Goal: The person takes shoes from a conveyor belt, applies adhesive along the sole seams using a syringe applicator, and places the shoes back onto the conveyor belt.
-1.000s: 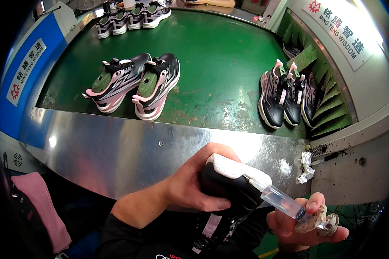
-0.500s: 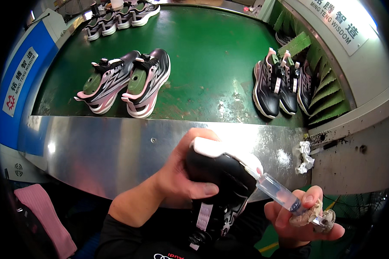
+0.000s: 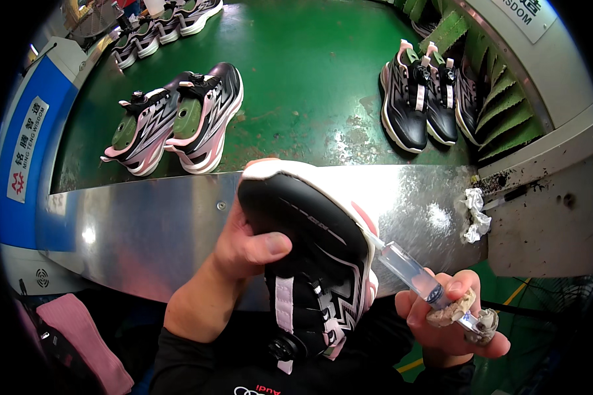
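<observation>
A black sneaker [image 3: 303, 230] with a white and pink sole is held up over the metal ledge, its toe pointing away from me. My left hand [image 3: 247, 247] grips it at the left of the toe, thumb on the black upper and the other fingers hidden beneath. In my right hand [image 3: 451, 316] is a clear plastic syringe [image 3: 405, 266] with a dark plunger seal and dirty wrapping round its grip end. The syringe's tip meets the seam between sole and upper on the sneaker's right side; whether any liquid comes out is too small to tell.
On the green conveyor belt [image 3: 296, 85] stand a pair of sneakers [image 3: 207, 125] at left, several at far left, and more black sneakers [image 3: 405, 105] at right beside green flap curtains [image 3: 507, 118]. Crumpled white tissue [image 3: 476, 216] lies on the metal ledge [image 3: 138, 224]. Pink cloth [image 3: 85, 336] hangs lower left.
The sneaker has tilted and turned, showing more of its upper and right side. The syringe tip has shifted left and up along the sole seam. My view has shifted slightly.
</observation>
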A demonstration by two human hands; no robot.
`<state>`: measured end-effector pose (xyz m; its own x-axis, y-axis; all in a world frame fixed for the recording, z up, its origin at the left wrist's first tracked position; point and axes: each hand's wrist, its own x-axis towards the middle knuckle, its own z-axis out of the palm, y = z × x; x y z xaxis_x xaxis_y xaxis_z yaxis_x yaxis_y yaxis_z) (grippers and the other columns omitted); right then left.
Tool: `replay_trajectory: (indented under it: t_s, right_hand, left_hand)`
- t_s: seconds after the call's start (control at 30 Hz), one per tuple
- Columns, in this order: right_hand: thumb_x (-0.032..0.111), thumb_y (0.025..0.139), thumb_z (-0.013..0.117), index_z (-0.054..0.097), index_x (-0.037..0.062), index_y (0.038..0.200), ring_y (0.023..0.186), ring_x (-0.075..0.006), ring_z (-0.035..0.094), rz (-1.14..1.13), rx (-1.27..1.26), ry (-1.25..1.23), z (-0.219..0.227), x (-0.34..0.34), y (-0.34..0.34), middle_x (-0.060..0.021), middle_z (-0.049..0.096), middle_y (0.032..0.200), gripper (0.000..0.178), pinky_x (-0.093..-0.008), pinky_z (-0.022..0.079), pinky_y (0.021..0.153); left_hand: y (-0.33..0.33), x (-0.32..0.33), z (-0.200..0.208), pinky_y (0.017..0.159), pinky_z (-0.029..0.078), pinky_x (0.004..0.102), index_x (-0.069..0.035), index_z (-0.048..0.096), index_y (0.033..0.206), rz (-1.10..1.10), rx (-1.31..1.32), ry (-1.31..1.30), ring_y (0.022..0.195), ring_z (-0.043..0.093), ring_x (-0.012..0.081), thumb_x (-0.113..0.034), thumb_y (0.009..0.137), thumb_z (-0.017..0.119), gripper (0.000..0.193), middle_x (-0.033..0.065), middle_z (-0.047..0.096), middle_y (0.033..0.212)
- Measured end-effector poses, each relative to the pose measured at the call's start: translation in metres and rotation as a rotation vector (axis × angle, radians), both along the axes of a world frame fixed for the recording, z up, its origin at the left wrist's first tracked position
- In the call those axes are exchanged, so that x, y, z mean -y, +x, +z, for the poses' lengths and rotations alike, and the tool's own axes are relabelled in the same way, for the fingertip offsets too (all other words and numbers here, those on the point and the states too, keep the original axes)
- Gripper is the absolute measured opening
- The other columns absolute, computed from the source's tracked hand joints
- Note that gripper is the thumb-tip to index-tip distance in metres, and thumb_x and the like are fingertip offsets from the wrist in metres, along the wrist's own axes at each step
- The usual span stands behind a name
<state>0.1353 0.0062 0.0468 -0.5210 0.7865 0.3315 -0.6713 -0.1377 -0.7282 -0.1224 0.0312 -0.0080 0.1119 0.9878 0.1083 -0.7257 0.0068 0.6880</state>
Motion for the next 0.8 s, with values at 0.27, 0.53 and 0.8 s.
replay_trajectory:
  t_s: [0.27, 0.53, 0.8]
  right_hand:
    - [0.067, 0.072, 0.062, 0.039, -0.0013, 0.124, 0.093, -0.0258, 0.051, 0.012, 0.017, -0.005, -0.029, 0.000, 0.008, -0.0169, 0.048, 0.102, 0.088, -0.0361, 0.041, 0.082]
    - [0.070, 0.070, 0.061, 0.038, -0.0039, 0.124, 0.091, -0.0255, 0.053, -0.014, 0.050, -0.051, -0.049, 0.011, 0.015, -0.0173, 0.049, 0.101, 0.095, -0.0332, 0.043, 0.081]
    - [0.074, 0.069, 0.059, 0.042, -0.0040, 0.122, 0.092, -0.0246, 0.055, -0.002, 0.157, -0.071, -0.057, 0.029, 0.030, -0.0166, 0.052, 0.099, 0.096, -0.0319, 0.046, 0.080]
  left_hand:
    - [-0.002, -0.008, -0.004, 0.093, 0.046, 0.0363, -0.001, 0.043, 0.127, 0.016, -0.041, -0.066, 0.106, 0.057, 0.0247, -0.024, 0.068, 0.067, 0.068, 0.0136, 0.057, 0.116]
    - [0.000, -0.009, -0.010, 0.094, 0.047, 0.0394, 0.001, 0.041, 0.129, 0.132, 0.023, -0.178, 0.106, 0.058, 0.0291, -0.028, 0.072, 0.063, 0.067, 0.0178, 0.056, 0.118]
    - [-0.007, -0.018, -0.020, 0.091, 0.048, 0.0394, 0.004, 0.048, 0.122, -0.012, 0.272, -0.105, 0.103, 0.059, 0.0283, -0.029, 0.082, 0.057, 0.052, 0.0182, 0.058, 0.116]
